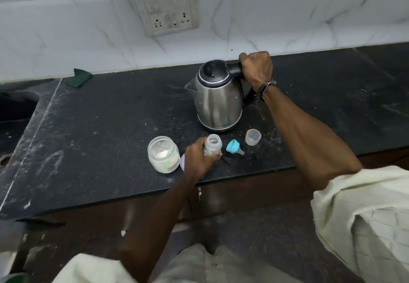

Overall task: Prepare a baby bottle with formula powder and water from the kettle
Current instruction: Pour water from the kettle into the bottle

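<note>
Left hand (197, 158) steadies the open baby bottle (213, 145); right hand (256, 66) grips the kettle (218, 101) handle. Water seemingly unpoured, teat (234, 147) off.

The steel kettle (218, 101) is standing upright at the counter's middle, black lid shut, spout pointing left. The clear bottle (213, 147) is standing open just in front of it. The open jar (164, 154) of white powder is sitting left of the bottle.
</note>
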`<state>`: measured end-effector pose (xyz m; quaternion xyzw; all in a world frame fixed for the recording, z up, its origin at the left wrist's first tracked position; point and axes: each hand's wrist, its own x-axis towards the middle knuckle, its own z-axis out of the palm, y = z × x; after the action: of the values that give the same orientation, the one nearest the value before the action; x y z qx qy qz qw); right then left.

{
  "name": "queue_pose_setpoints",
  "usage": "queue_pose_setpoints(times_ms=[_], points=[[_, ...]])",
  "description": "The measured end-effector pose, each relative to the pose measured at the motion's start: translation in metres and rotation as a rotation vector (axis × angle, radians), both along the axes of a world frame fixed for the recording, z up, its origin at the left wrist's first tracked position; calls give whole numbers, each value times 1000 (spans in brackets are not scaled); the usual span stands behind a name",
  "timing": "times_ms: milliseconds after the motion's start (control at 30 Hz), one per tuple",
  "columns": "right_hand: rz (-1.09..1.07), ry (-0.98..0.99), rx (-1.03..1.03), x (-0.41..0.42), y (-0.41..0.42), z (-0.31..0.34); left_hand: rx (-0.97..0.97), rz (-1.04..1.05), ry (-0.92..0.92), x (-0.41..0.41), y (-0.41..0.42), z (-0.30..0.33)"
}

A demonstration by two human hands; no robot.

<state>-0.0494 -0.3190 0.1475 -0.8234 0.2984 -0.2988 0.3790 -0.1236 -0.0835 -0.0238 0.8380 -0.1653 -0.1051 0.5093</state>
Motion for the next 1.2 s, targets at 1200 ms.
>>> queue_pose_setpoints(times_ms=[1200], points=[[390, 108, -260, -39, -3, 22, 57, 27, -24, 3, -3, 4]])
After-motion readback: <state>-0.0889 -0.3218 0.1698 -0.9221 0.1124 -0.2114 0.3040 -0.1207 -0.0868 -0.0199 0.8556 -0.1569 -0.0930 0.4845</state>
